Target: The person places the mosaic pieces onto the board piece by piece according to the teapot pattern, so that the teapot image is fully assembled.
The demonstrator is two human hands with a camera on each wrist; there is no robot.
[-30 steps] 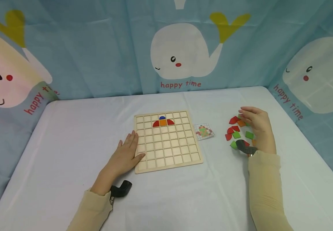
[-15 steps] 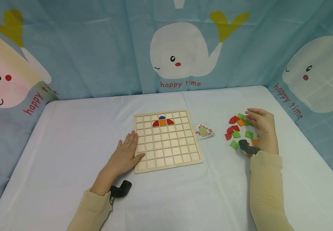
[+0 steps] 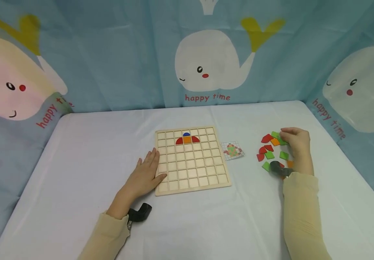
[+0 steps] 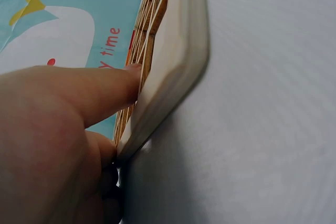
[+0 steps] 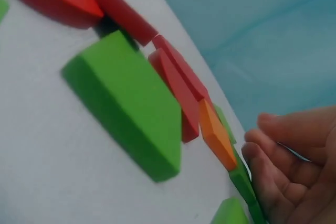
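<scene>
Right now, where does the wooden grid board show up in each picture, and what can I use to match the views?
Head: the wooden grid board lies near the middle, the left hand touching its left side.
Left wrist: its pale edge slants down through the upper middle, by that hand.
Right wrist: not in it; red, green and orange pieces show instead.
Shared landmark: the blue curtain, seen in all three.

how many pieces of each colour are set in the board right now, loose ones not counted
red pieces: 2
orange piece: 1
blue piece: 1
total on the board: 4
</scene>
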